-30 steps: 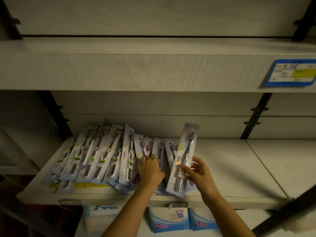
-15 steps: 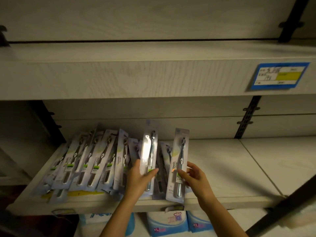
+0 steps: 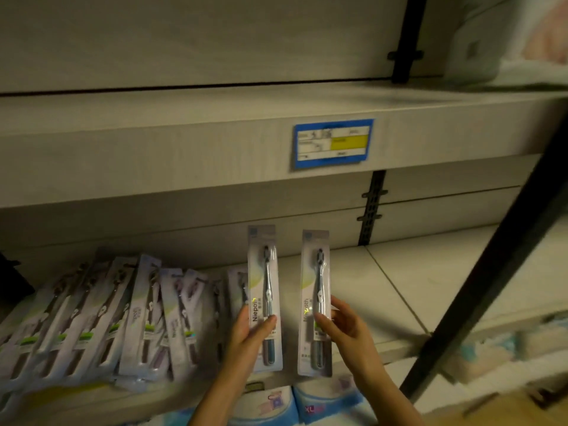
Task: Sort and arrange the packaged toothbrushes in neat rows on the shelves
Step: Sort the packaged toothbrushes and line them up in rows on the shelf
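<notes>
Both packs now upright, heads up: left hand point(image 3: 249, 336) toothbrush pack point(image 3: 265, 298), right hand point(image 3: 347, 332) second pack point(image 3: 316, 302).

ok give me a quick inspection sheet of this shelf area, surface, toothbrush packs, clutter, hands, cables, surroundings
surface: pale wood-grain shelf, bare to the right of the hands; a seam runs across it.
job's things: pile of toothbrush packs leaning and overlapping on the shelf's left part, not in neat rows; two more packs held upright side by side, apart.
clutter: nothing seen.
grippers: left hand holds left pack by its lower part; right hand holds right pack, fingers across its front.
cables: nothing seen.
surroundings: upper shelf with a blue and yellow price label; black shelf upright; blue packages below; dim light.
</notes>
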Demonstrator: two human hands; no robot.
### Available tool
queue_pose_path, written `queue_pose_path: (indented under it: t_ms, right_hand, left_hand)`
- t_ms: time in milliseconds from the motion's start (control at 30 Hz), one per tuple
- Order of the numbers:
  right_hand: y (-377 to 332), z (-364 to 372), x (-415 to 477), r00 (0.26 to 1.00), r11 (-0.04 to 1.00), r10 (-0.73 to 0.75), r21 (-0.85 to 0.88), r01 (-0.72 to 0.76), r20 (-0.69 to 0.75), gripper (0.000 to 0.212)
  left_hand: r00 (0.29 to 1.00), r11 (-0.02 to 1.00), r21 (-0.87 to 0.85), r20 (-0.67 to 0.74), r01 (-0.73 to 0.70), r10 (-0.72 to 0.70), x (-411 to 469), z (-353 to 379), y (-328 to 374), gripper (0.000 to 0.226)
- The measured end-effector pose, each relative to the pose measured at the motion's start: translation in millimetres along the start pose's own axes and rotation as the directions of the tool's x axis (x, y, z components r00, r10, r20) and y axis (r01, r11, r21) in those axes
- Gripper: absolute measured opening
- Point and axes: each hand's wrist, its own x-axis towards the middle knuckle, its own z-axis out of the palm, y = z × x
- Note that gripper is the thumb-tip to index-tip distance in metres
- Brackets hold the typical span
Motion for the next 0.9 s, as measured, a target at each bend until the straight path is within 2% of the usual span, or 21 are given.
queue_pose_path:
  t_ms: [200,333,533,700,900]
  right_hand:
    - [-8.5,-79.9,9.5,0.998,0.999,0.025,-0.031,-0.024,0.056,0.043]
    - [-13.2,-115.7,15.9,0.994,0.995,0.021,-0.098,-0.011,0.105,0.04]
    - [-19.9,-129.9,12.6,0.989,0.995,0.039,-0.097,-0.025,0.146,0.039]
    - [-22.3,-142.9,1.7,0.986,0.997,0.025,-0.074,-0.013,0.164,0.034]
    - [-29.6,-181.4,-25.8,0.956,0.999,0.008,-0.038,0.004,0.292,0.028]
  left_hand:
    - [0.998,0.999,-0.036,-0.066,0.02,-0.022,-2.2,79.5,-7.9,0.022]
    - [0.994,0.999,-0.038,-0.104,0.017,-0.021,-6.1,118.8,-8.3,0.019]
    - [0.991,0.999,-0.027,-0.132,0.017,-0.02,-16.9,140.8,-4.2,0.019]
    - [0.996,0.999,-0.045,-0.088,0.026,-0.03,-26.5,154.5,-5.1,0.02]
    - [0.997,0.996,-0.087,-0.077,0.021,-0.028,-61.8,180.9,-15.0,0.03]
